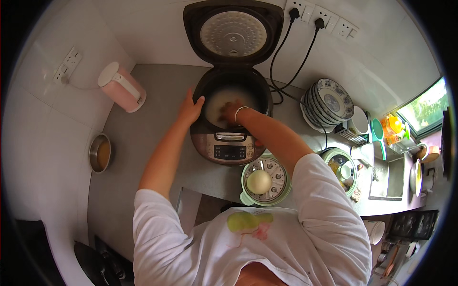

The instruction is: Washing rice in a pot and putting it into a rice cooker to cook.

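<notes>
A rice cooker (230, 148) stands in front of me with its lid (233, 34) raised. Cloudy whitish water (222, 98) lies in its dark inner pot. My right hand (232, 111), with a bracelet at the wrist, reaches down into this water; its fingertips are hidden there. Against the cooker's left side rests my left hand (191, 109), thumb by the rim and fingers apart. Just below the cooker, to the right, a pale green pot (247, 198) holds a perforated metal steamer tray (277, 175) with a round pale fruit or vegetable (259, 182) on it.
A pink electric kettle (123, 87) and a metal bowl (100, 153) stand on the left. Stacked patterned plates (329, 102), a glass-lidded pot (341, 171) and a sink (388, 178) are to the right. Black power cords (277, 60) hang from wall sockets (322, 16) behind the cooker.
</notes>
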The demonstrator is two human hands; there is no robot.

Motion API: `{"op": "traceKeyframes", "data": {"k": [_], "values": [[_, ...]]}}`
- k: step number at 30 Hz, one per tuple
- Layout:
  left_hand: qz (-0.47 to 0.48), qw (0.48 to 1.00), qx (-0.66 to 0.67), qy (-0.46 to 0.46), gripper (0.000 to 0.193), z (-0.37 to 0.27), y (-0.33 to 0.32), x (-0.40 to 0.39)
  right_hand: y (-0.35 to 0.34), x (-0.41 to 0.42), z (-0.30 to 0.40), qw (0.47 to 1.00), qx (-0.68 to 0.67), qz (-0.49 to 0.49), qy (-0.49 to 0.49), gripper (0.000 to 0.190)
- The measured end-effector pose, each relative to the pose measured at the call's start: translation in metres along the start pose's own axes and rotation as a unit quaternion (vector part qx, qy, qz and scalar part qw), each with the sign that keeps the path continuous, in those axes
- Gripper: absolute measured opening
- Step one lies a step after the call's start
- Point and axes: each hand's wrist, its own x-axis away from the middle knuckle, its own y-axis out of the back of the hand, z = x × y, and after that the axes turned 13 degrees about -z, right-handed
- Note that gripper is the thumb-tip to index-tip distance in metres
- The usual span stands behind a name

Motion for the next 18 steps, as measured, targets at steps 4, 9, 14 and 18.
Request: {"op": "traceKeyframes", "data": {"k": [4,9,14,18], "values": [[-0.009,0.989,0.098,-0.114,0.07,-0.011,0.035,0.038,0.014,0.012,-0.021,0.984,0.119,0.123,-0.047,0.032],[0.053,0.957,-0.025,-0.283,0.082,-0.041,0.078,0.111,0.036,0.028,-0.035,0.985,-0.127,-0.058,-0.102,0.029],[0.082,0.938,-0.103,-0.322,0.097,-0.05,0.073,0.118,0.035,0.049,-0.026,0.99,0.055,0.0,-0.128,0.031],[0.057,0.931,-0.113,-0.343,0.095,-0.065,0.078,0.107,0.058,0.079,-0.024,0.972,-0.08,-0.173,-0.137,0.024]]}}
